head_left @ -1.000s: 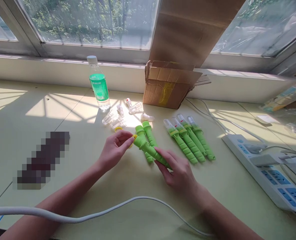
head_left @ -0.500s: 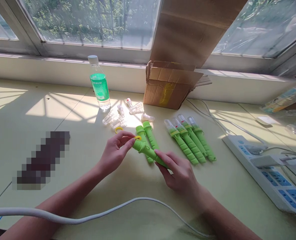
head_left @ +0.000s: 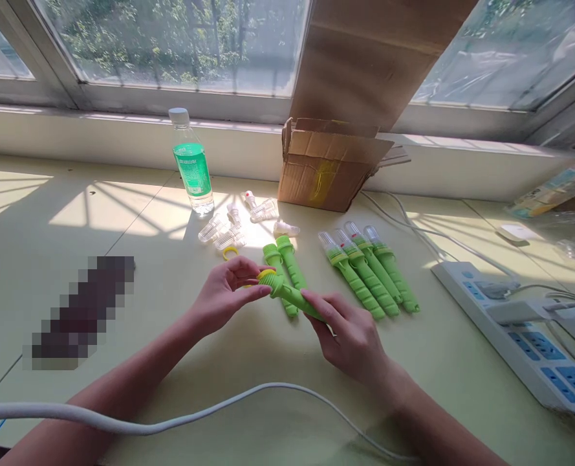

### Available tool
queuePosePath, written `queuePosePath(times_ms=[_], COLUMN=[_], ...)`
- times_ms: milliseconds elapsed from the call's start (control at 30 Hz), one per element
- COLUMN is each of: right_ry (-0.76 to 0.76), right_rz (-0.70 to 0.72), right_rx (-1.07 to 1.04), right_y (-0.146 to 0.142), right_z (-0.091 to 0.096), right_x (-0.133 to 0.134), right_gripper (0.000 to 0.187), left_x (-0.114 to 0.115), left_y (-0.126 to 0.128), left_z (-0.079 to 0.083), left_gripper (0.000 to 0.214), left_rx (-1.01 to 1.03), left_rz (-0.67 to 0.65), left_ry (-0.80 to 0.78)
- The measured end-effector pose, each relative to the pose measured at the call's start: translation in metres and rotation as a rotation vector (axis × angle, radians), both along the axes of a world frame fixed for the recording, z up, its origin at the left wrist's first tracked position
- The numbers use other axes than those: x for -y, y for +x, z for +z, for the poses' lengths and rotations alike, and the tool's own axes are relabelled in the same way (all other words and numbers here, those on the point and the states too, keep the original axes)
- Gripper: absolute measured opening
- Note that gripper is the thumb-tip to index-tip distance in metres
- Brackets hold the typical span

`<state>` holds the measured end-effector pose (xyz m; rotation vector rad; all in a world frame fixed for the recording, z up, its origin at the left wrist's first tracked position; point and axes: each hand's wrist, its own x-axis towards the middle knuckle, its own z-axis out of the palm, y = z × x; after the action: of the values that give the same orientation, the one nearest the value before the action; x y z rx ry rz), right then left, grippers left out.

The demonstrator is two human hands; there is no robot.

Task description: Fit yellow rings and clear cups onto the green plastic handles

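In front of the person, over the middle of the table, a green handle is held at a slant, its threaded end toward the left, with a yellow ring at its mouth. The right hand grips the handle's lower part between thumb and fingers. The left hand is drawn narrow about the ring end, thumb on the near side; a bit of yellow also shows by its fingers, too hidden to identify. Just behind lie two bare handles, threaded ends uncovered, and near them a loose ring and a group of clear pieces. To the right, four capped handles lie side by side. Judging by these, four look finished, the held one has its ring but is uncapped, and two show neither. Farther out stand a water bottle and a cardboard box; a power strip lies at the right, and a white cable crosses the foreground
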<state>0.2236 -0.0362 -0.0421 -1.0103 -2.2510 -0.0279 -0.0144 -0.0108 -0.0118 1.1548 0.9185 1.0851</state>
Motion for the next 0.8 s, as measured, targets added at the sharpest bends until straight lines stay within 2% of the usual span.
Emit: queuePosePath(times_ms=[267,500,667,800], right_ry=[-0.006,-0.076,-0.110,-0.226], right_rz=[0.003,0.009,0.024,0.043], right_rx=[-0.006,-0.031,-0.084,-0.164], right_y=[0.0007,-0.0014,-0.0033,-0.0048], right_z=[-0.0004,0.0015,0.0016,0.0035], right_x=[-0.0004,0.0023,0.0034,0.0044], right_gripper=[0.051,0.049,0.050,0.047], left_x=[0.0044,0.0083,0.0051,0.0034], left_y=[0.0007,0.0009,-0.0030,-0.0044], left_z=[0.0024,-0.0021,-0.0006,0.0018], left_gripper=[0.021,0.016,0.019,0.016], left_rx=[-0.152,-0.301,-0.293,-0.289], left_rz=[-0.002,0.098,0.033,0.004], left_ry=[0.177,0.320,0.383,0.438])
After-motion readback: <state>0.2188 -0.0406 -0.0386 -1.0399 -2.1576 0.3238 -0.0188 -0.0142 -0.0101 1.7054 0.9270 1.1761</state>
